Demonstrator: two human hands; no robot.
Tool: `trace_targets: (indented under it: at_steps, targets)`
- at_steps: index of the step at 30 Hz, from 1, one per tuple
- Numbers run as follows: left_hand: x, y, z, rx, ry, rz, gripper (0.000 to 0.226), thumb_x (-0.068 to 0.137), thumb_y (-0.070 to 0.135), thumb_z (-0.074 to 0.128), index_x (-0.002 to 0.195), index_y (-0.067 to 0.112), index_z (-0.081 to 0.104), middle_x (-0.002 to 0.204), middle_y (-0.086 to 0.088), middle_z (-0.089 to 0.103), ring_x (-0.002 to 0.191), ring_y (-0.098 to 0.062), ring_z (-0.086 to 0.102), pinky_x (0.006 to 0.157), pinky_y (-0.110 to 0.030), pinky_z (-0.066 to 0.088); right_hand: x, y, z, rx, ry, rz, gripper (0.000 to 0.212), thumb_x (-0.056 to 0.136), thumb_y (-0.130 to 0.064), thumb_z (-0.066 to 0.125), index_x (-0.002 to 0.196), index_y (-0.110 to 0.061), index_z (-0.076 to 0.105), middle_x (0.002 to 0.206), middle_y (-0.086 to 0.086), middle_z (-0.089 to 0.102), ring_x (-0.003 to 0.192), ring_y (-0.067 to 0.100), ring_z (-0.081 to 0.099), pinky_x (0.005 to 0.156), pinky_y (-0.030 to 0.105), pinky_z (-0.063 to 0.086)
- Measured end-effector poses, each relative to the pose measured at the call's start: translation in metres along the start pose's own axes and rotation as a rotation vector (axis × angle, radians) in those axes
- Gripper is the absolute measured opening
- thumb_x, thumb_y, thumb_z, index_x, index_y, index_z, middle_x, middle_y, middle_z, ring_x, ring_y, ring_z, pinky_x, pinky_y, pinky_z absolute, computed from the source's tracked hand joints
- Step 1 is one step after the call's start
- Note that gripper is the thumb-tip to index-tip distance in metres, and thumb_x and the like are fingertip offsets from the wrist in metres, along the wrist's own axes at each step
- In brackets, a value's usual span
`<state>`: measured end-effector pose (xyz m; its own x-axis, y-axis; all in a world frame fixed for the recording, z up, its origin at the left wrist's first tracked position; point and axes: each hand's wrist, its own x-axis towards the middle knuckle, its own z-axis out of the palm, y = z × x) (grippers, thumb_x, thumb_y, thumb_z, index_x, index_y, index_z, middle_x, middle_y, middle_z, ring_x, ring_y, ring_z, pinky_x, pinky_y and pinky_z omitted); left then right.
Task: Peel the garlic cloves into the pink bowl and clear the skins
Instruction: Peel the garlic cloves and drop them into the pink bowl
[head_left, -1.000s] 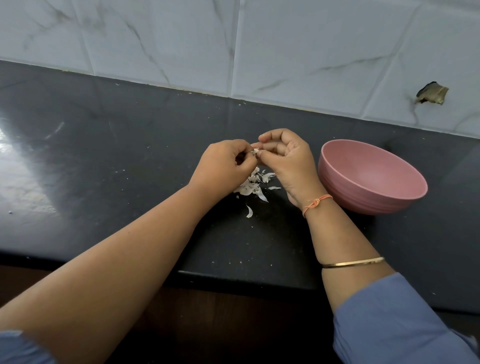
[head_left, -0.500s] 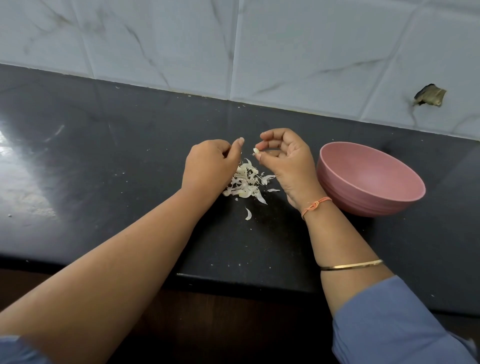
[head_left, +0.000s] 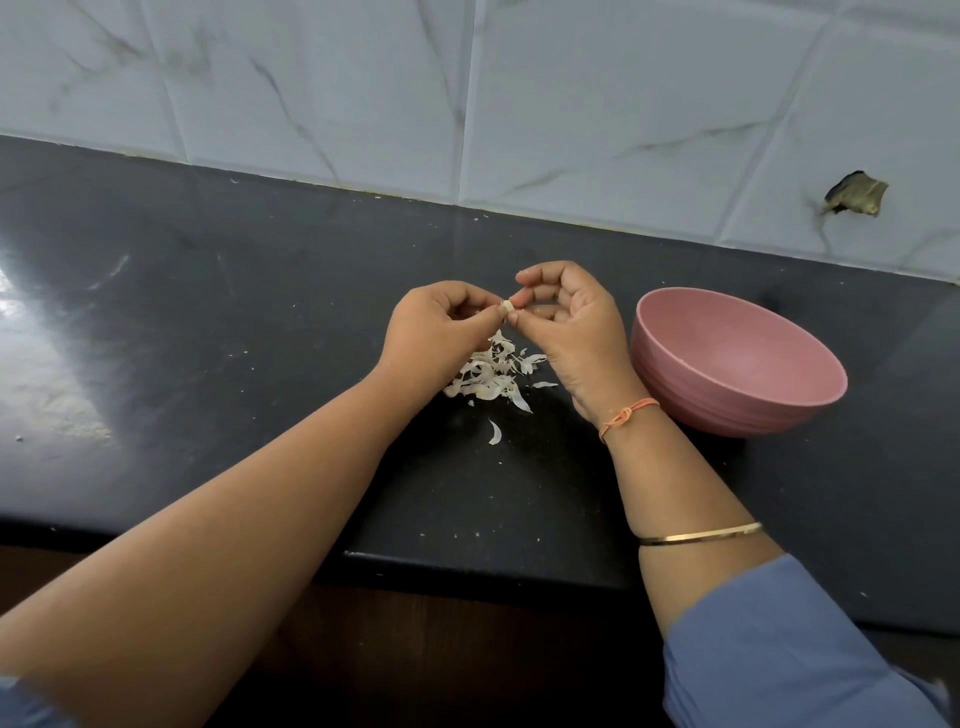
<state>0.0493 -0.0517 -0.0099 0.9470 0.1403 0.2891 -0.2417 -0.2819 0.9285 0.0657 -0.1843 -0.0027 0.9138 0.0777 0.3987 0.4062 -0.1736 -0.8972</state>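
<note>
Garlic clove (head_left: 506, 308): pinched between left hand (head_left: 436, 332) and right hand (head_left: 569, 325) fingertips, above skin pile (head_left: 491, 376) on black counter (head_left: 208, 322). Pink bowl (head_left: 737, 364) just right. Risk: small clove slips, dropping among skins.

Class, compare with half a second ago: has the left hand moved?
Yes. The left hand has shifted right, toward the bowl, so its fingers now meet the clove above the skins.
</note>
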Motion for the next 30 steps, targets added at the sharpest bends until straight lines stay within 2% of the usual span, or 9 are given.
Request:
trace_targets:
  at_steps: [5,8,12,16,18,21,24,26,30]
  targets:
    - [0.0003,-0.0011,-0.0003,-0.011,0.003,-0.004,0.005,0.085,0.019,0.069,0.082,0.019,0.073,0.077,-0.007,0.072,0.073,-0.019,0.067,0.079,-0.045,0.057,-0.0003,0.0003,-0.0005,-0.026,-0.008,-0.011,0.029,0.077,0.006,0.069,0.095,-0.014,0.058,0.08,0.001,0.063,0.073,0.012,0.064,0.076,0.035,0.057]
    - [0.001,-0.002,-0.0003,0.01,0.011,-0.006,0.005,0.084,0.02,0.069,0.08,0.02,0.073,0.074,-0.003,0.071,0.068,-0.012,0.066,0.078,-0.04,0.058,-0.0001,0.0009,-0.0004,-0.022,-0.017,-0.008,0.031,0.077,0.007,0.069,0.093,-0.017,0.058,0.078,0.0,0.063,0.071,0.013,0.064,0.076,0.035,0.057]
    - [0.0009,-0.0018,0.0013,0.059,0.033,-0.006,0.01,0.084,0.021,0.068,0.075,0.023,0.068,0.071,0.001,0.069,0.066,-0.011,0.067,0.067,-0.031,0.055,0.0007,0.003,0.0013,-0.007,-0.022,0.006,0.03,0.078,0.007,0.068,0.092,-0.019,0.059,0.078,-0.001,0.062,0.068,0.011,0.063,0.074,0.036,0.056]
    - [0.0008,-0.0018,0.0026,0.106,0.046,0.007,0.013,0.085,0.02,0.064,0.073,0.025,0.065,0.072,-0.001,0.069,0.074,-0.022,0.069,0.06,-0.03,0.054,0.0019,0.004,0.0011,0.003,0.015,-0.005,0.031,0.078,0.006,0.068,0.091,-0.021,0.059,0.078,-0.002,0.061,0.066,0.005,0.06,0.07,0.026,0.055]
    - [0.001,-0.0029,0.0031,0.098,0.049,-0.006,0.011,0.085,0.019,0.063,0.074,0.022,0.065,0.072,-0.002,0.069,0.073,-0.023,0.069,0.06,-0.027,0.054,0.0022,0.0036,0.0006,0.016,0.021,-0.011,0.033,0.078,0.006,0.067,0.09,-0.022,0.058,0.078,-0.002,0.061,0.065,0.002,0.06,0.068,0.022,0.054]
    - [0.0014,-0.0041,0.0026,-0.003,0.069,-0.007,0.006,0.083,0.017,0.062,0.084,0.021,0.066,0.085,-0.006,0.07,0.074,-0.015,0.067,0.073,-0.035,0.058,0.002,0.0034,0.0008,0.018,0.001,-0.006,0.034,0.077,0.006,0.068,0.091,-0.023,0.058,0.079,-0.001,0.061,0.066,0.007,0.06,0.07,0.026,0.054]
    - [0.0016,-0.0037,0.0024,-0.075,0.041,0.08,0.029,0.083,0.014,0.068,0.101,0.034,0.055,0.094,0.001,0.067,0.081,-0.006,0.066,0.072,-0.024,0.054,0.0017,0.0032,0.0008,0.033,-0.009,0.014,0.034,0.076,0.005,0.07,0.091,-0.024,0.057,0.082,0.001,0.058,0.067,0.011,0.059,0.073,0.035,0.054]
    - [0.0019,-0.0039,0.0034,-0.084,0.013,0.137,0.038,0.083,0.011,0.069,0.104,0.032,0.046,0.094,0.005,0.064,0.08,0.0,0.064,0.075,-0.021,0.053,0.0015,0.0032,0.0004,0.032,-0.001,0.031,0.035,0.076,0.002,0.073,0.092,-0.025,0.057,0.086,0.001,0.055,0.067,0.011,0.059,0.075,0.038,0.055]
    - [0.0044,-0.0074,0.0035,-0.046,0.015,0.191,0.037,0.084,0.007,0.069,0.103,0.023,0.042,0.086,0.009,0.06,0.072,0.005,0.059,0.075,-0.018,0.052,0.0014,0.0034,-0.0001,0.042,-0.003,0.052,0.037,0.076,0.004,0.071,0.092,-0.026,0.057,0.087,0.002,0.055,0.068,0.013,0.06,0.076,0.043,0.055]
